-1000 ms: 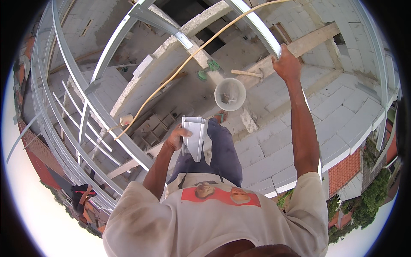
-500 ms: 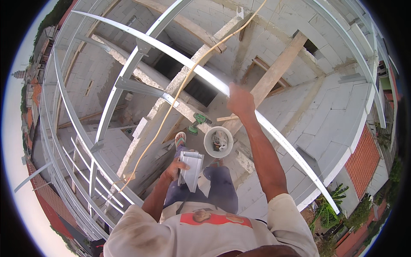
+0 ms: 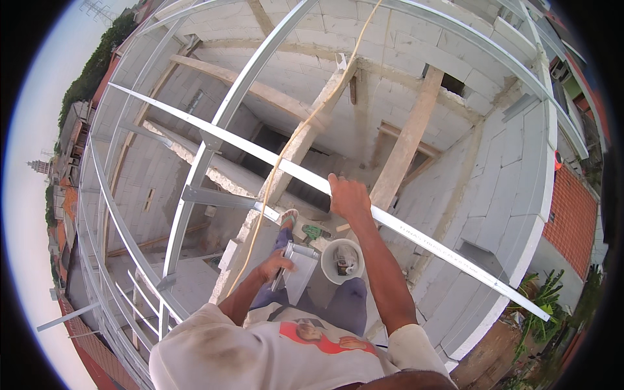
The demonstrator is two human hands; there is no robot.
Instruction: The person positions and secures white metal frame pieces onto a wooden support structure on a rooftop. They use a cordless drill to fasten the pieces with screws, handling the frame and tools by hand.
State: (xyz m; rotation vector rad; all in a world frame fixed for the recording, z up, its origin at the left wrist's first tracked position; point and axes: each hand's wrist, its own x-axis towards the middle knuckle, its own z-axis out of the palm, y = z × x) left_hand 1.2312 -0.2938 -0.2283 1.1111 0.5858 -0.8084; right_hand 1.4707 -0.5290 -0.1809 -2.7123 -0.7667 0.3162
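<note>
With my left hand [image 3: 276, 263] I grip short silver metal channel pieces [image 3: 299, 270] held together above my thighs. My right hand [image 3: 351, 198] is closed on a long silver metal batten [image 3: 442, 250], which crosses the view diagonally over the upright-arched metal framing [image 3: 198, 169]. Below, between my hands, a pale bucket [image 3: 344, 260] holds small items I cannot make out. A green power drill [image 3: 315, 231] lies beside it near my sandaled foot [image 3: 287, 219]. A yellow cord [image 3: 279, 169] runs past the batten.
I am high on unfinished walls of pale blocks [image 3: 513, 149], with rough concrete beams [image 3: 325, 97], wooden planks [image 3: 419, 117] and deep rooms below. More metal framing [image 3: 110, 208] fills the left side. Tiled roofs [image 3: 575, 221] and plants [image 3: 539, 299] lie beyond the outer wall.
My view has swung, showing more of the rooms ahead. My right hand has moved left and down with the batten, which now stretches across the framing. My left hand still holds the short pieces.
</note>
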